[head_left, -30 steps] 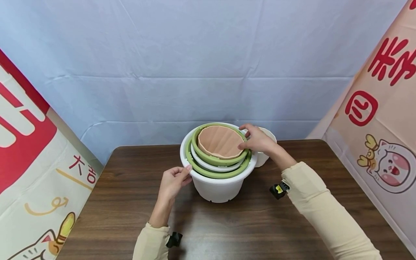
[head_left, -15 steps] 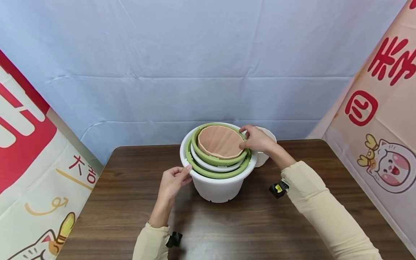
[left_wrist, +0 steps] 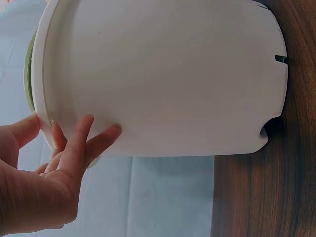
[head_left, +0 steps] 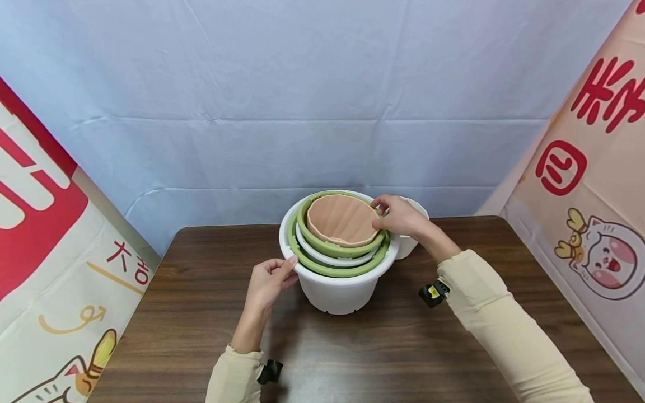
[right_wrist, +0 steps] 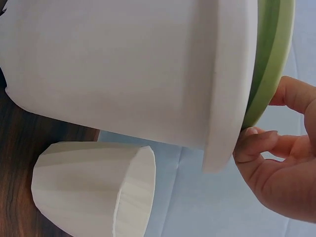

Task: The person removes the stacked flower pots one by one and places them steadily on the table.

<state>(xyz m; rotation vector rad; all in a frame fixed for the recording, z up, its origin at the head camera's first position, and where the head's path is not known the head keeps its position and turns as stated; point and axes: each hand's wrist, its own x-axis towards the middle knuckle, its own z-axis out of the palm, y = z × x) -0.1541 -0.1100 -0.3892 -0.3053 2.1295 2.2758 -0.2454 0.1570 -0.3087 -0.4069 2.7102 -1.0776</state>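
Several flowerpots sit nested on the table. The outermost is a large white flowerpot (head_left: pixel 337 294); inside it come a green pot (head_left: pixel 342 271), a smaller white pot (head_left: pixel 332 259), a smaller green pot (head_left: pixel 322 246) and a fluted peach pot (head_left: pixel 342 219) innermost. My left hand (head_left: pixel 268 281) pinches the large white pot's rim at its near left, thumb on top and fingers against the wall in the left wrist view. At the right side of the stack, my right hand (head_left: pixel 400 217) pinches a green rim (right_wrist: pixel 269 64) between thumb and fingers. The lower parts of the inner pots are hidden.
A small fluted white pot (right_wrist: pixel 94 185) stands behind and right of the stack, partly covered by my right hand in the head view. The brown wooden table (head_left: pixel 201 313) ends at a pale blue backdrop (head_left: pixel 252 112). Printed cloths flank both sides.
My right thumb has shifted very slightly to the right along the rim. The left hand and the stack of pots stay in place.
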